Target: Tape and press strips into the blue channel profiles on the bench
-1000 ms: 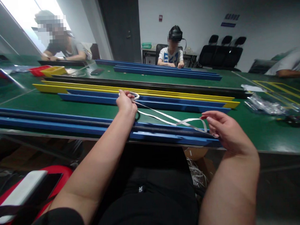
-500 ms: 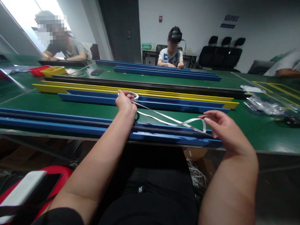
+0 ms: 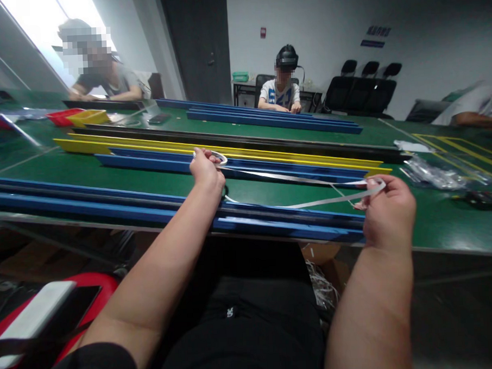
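My left hand (image 3: 207,171) is closed around a roll of narrow white tape (image 3: 222,158), held over the blue and yellow rails. From the roll, a white strip (image 3: 282,176) stretches across to my right hand (image 3: 388,208), whose fingers pinch it. The strip loops at the right fingers, and a second length runs back leftward, low over the table. Beneath the hands, along the near table edge, lies a long blue rail (image 3: 289,230) with a dark strip along it. A shorter blue rail (image 3: 155,162) lies just behind my left hand.
Beyond lie a yellow rail (image 3: 79,145), a black rail (image 3: 244,142) and several blue rails (image 3: 273,120). Clear plastic bags (image 3: 433,173) sit at right on the green table (image 3: 456,232). Red (image 3: 63,117) and yellow (image 3: 88,117) bins stand at left. People sit around the table.
My right hand has moved right and slightly up, drawing the white strip out straighter from the roll. My left hand stays in place with the roll.
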`<state>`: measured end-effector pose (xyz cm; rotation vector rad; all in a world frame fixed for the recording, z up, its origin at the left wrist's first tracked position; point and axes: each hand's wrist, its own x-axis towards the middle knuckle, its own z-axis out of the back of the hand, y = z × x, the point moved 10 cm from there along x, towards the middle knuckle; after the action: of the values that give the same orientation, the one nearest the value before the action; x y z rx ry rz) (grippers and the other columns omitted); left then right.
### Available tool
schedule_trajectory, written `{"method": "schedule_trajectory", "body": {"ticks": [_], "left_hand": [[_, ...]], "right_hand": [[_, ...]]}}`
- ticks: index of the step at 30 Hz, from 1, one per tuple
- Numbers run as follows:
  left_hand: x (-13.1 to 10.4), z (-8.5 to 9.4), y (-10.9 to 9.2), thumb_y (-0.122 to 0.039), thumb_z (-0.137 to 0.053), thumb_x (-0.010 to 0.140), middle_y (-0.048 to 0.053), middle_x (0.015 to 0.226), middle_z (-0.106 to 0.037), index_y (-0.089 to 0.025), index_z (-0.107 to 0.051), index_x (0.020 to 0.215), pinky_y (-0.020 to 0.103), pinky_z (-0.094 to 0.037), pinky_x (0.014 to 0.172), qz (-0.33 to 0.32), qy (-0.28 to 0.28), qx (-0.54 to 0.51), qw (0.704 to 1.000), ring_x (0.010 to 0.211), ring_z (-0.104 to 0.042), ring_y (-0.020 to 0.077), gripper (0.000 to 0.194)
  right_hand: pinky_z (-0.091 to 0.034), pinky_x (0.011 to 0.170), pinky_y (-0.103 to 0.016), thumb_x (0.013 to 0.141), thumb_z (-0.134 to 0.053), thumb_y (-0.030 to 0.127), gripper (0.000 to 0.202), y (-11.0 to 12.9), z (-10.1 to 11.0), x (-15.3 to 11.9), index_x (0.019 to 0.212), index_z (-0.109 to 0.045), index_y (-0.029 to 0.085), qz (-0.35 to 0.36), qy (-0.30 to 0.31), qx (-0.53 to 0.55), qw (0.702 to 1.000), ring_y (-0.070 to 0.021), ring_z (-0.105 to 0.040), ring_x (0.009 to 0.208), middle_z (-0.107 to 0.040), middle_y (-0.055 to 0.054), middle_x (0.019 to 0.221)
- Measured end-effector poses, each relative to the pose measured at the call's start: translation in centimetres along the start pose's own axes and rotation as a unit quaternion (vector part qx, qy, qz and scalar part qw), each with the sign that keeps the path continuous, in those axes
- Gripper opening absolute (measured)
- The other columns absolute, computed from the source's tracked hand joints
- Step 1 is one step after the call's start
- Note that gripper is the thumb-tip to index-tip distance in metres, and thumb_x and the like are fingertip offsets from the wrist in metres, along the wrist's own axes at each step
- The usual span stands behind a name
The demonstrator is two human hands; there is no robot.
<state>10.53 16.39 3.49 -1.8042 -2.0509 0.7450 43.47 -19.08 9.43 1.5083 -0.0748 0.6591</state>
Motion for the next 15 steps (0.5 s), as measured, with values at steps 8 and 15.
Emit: {"method": "schedule_trajectory", "body": {"ticks": [8, 15], "left_hand": [[-0.34, -0.34, -0.36, -0.036, -0.042, 0.102, -0.009, 0.056, -0.043, -0.02, -0.043, 0.079, 0.015, -0.032, 0.04, 0.0, 0.006, 0.005, 1.0, 0.036, -0.033, 0.0017, 0.028], [-0.44, -1.06, 0.26, -0.022, -0.047, 0.095, -0.01, 0.05, -0.034, -0.019, -0.041, 0.069, 0.018, -0.026, 0.036, 0.048, 0.051, -0.015, 0.997, 0.032, -0.025, 0.0029, 0.027]], "right_hand": [[-0.039, 0.043, -0.025, 0.075, -0.059, 0.026, 0.013, -0.14, -0.26, 0.03, 0.086, -0.052, 0.026, -0.067, 0.006, 0.249, 0.966, -0.0106, -0.046, 0.051, -0.061, 0.0, 0.083], [-0.044, 0.053, -0.028, 0.083, -0.061, 0.031, 0.011, 0.58, -0.88, -0.38, 0.092, -0.056, 0.028, -0.062, 0.067, 0.276, 0.957, -0.0104, -0.049, 0.055, -0.064, 0.001, 0.09]]}}
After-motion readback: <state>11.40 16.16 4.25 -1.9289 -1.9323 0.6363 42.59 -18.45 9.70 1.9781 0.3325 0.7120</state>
